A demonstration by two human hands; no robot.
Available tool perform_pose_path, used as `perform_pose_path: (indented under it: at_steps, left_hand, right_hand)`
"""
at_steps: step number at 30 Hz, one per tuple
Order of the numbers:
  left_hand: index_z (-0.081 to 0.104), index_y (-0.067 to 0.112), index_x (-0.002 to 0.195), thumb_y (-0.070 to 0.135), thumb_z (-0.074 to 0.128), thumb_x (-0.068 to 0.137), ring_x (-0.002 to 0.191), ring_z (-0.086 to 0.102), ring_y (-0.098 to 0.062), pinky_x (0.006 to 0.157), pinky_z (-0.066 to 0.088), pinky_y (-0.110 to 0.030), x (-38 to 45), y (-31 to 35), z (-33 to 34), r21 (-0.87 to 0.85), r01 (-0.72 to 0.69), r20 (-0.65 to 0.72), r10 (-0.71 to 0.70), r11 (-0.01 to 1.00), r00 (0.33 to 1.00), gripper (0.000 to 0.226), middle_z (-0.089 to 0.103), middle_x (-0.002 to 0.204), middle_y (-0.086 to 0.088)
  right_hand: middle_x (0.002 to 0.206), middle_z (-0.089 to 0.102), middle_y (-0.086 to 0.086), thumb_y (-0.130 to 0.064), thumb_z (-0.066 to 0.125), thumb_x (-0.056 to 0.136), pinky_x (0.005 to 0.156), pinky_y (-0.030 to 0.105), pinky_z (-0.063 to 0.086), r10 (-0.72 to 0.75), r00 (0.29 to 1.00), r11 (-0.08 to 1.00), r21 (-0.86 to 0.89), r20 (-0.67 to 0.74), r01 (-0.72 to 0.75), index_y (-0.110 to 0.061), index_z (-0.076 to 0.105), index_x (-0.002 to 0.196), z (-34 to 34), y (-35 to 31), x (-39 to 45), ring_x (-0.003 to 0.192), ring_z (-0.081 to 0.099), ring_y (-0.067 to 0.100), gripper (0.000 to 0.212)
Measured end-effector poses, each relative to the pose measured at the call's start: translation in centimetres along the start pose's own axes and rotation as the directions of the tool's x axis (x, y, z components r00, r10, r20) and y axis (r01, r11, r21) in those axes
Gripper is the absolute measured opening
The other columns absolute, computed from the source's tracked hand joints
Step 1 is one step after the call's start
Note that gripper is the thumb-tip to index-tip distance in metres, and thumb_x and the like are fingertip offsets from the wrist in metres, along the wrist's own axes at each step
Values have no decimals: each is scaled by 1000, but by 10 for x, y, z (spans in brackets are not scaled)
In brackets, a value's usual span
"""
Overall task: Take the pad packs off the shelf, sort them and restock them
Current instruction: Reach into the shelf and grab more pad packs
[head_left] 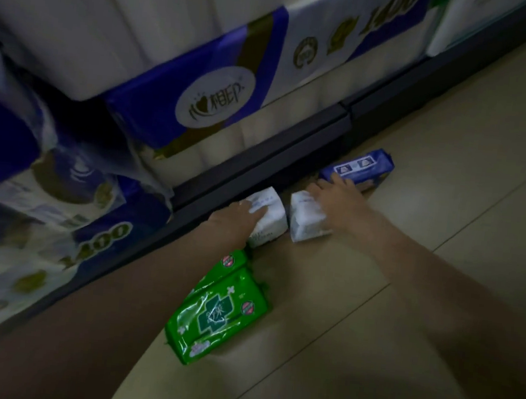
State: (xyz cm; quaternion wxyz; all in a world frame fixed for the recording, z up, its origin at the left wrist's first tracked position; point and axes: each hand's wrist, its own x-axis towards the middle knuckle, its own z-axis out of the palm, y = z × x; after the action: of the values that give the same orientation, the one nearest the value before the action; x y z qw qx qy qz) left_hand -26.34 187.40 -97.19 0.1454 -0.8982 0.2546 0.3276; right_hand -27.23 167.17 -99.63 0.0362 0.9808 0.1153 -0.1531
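Observation:
Two white pad packs lie side by side on the tiled floor by the shelf's dark base. My left hand (pixel 238 216) grips the left white pack (pixel 269 220) from its near side. My right hand (pixel 335 199) lies over the right white pack (pixel 301 220), fingers wrapped on its top. A blue pad pack (pixel 358 169) sits just beyond my right hand, touching the fingertips. Two green pad packs (pixel 217 310) lie stacked on the floor nearer to me, under my left forearm.
The bottom shelf holds large white and blue toilet-roll bundles (pixel 200 98). Its dark base edge (pixel 258 170) runs diagonally across the view. Beige floor tiles (pixel 450 152) spread to the right.

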Motion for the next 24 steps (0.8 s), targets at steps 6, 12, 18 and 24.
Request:
perform_pose_path:
  at_steps: [6,12,18,24]
  left_hand:
    - [10,18,150,20,53,93,136,31,-30,103,33,-33,-4,-2,-9,-98,-52,-11,51,994,999,72,21,152,-14]
    - [29,12,144,17,46,96,121,45,-33,93,41,-36,-43,-30,-21,-59,-92,-57,89,994,994,52,35,140,-15]
    - [43,11,134,17,43,94,110,53,-31,80,46,-38,-114,-35,-84,198,-183,-398,250,963,883,41,45,130,-12]
    - [65,6,96,21,40,76,76,61,-32,60,52,-36,-235,-41,-222,364,-226,-896,406,904,180,35,63,92,-14]
  right_hand:
    - [130,43,0,-38,67,80,92,30,31,-263,957,965,25,119,262,-21,38,133,-23,-18,-36,117,36,23,63]
    - [137,35,10,-7,59,86,98,33,35,-227,965,958,208,129,197,-11,33,139,-14,-67,-36,126,39,28,59]
    - [123,53,13,-10,64,82,95,36,44,28,971,896,436,-239,82,-8,51,127,-118,-27,-64,114,53,29,46]
    - [112,57,18,-1,62,80,86,39,47,295,475,853,453,-829,260,0,52,120,-325,-29,-115,99,56,28,41]
